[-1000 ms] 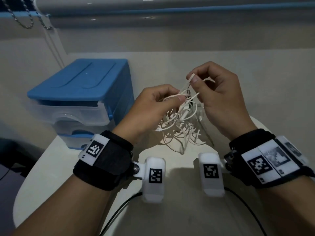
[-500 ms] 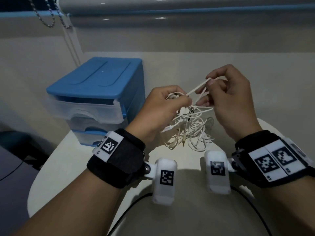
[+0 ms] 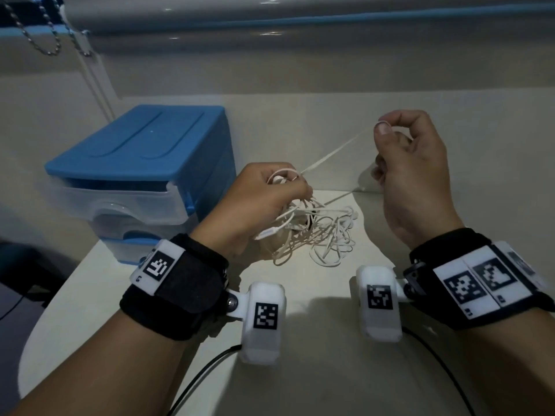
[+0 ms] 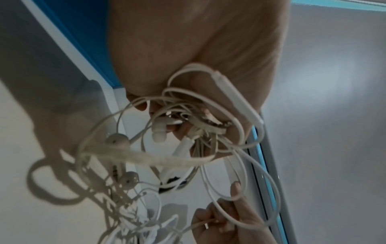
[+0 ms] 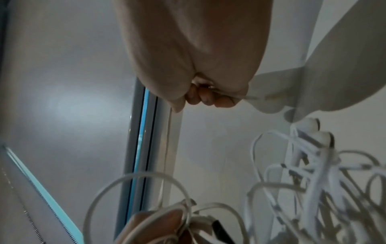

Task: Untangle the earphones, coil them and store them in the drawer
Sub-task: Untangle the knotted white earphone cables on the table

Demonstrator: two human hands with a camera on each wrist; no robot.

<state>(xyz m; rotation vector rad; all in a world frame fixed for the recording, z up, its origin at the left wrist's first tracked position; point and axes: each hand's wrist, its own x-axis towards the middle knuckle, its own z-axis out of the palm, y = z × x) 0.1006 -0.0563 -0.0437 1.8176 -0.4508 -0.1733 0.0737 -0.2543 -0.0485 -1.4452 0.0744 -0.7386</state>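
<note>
A tangle of white earphones [image 3: 318, 235] hangs from my left hand [image 3: 270, 202] just above the white table [image 3: 315, 370]. My left hand grips the top of the bunch [image 4: 188, 125], with earbuds and the inline remote [image 4: 236, 97] dangling below. My right hand [image 3: 411, 163], raised to the right, pinches one strand [image 3: 336, 153] between thumb and forefinger. That strand runs taut down-left to the left hand. The right wrist view shows the curled fingers [image 5: 206, 97] and the tangle [image 5: 313, 189]. A blue drawer unit [image 3: 144, 172] stands at the left.
The drawer unit has clear drawers [image 3: 120, 202]; the top one looks slightly pulled out. A wall and a window sill [image 3: 300, 22] run behind the table. A bead chain [image 3: 39, 40] hangs at the top left. Black cables [image 3: 198, 382] trail from the wrist cameras.
My right hand has moved up and to the right, pulling one strand out of the tangle until it is taut. The left hand keeps hold of the bunch, now lower.
</note>
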